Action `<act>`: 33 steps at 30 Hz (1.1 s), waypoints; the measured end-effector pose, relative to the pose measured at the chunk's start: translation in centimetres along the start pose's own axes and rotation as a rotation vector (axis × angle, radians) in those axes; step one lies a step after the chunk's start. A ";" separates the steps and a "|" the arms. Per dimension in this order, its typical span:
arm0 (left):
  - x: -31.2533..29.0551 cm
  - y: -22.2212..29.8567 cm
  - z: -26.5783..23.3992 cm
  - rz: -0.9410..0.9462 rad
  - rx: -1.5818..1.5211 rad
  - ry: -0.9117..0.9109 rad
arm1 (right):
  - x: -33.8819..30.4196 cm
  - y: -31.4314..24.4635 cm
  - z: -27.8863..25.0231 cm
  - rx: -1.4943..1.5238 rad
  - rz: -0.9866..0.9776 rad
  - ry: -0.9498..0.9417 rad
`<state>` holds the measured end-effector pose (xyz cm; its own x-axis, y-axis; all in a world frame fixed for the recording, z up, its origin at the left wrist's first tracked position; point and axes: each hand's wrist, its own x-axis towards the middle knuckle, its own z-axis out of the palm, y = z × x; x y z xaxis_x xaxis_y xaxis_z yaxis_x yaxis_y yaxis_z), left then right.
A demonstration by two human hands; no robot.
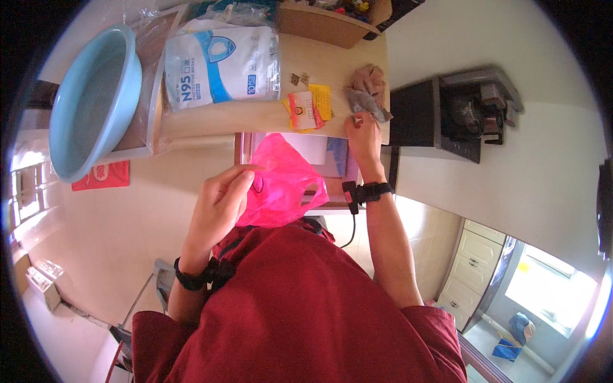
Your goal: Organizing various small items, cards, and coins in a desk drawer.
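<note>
A pale blue basin (pixel 89 96) is sitting at the far left of the wooden table (pixel 255 115), beside a white-and-blue pack of masks (pixel 220 60). Below the table's edge, the left hand (pixel 220 198) is pinching a pink plastic bag (pixel 281 182). The right hand (pixel 362 134) is reaching to the table, fingertips closing on 1 small item beside a crumpled cloth (pixel 369 89); its nature is unclear.

Basin (pixel 89 96) left of mask pack (pixel 220 60) on shelf (pixel 255 115)
</note>
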<state>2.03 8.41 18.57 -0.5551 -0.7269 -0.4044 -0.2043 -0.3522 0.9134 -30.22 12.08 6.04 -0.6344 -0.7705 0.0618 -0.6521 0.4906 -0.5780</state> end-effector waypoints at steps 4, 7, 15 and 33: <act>0.3 0.3 0.1 0.008 0.030 -0.040 | 0.1 0.8 -0.6 0.052 0.018 -0.092; 0.5 0.3 0.2 0.021 0.029 -0.057 | 0.5 0.2 -1.6 0.122 0.259 -0.314; 0.8 -0.3 -0.1 0.016 0.057 -0.050 | -1.2 0.1 -1.3 0.135 0.386 -0.193; 1.2 -0.4 0.4 -0.026 0.056 -0.091 | -8.9 -7.1 -8.8 1.478 0.404 -0.365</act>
<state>1.13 7.90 17.73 -0.6194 -0.6604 -0.4246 -0.2628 -0.3352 0.9047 -23.58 19.07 16.77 -0.3863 -0.8520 -0.3532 0.6338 0.0330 -0.7728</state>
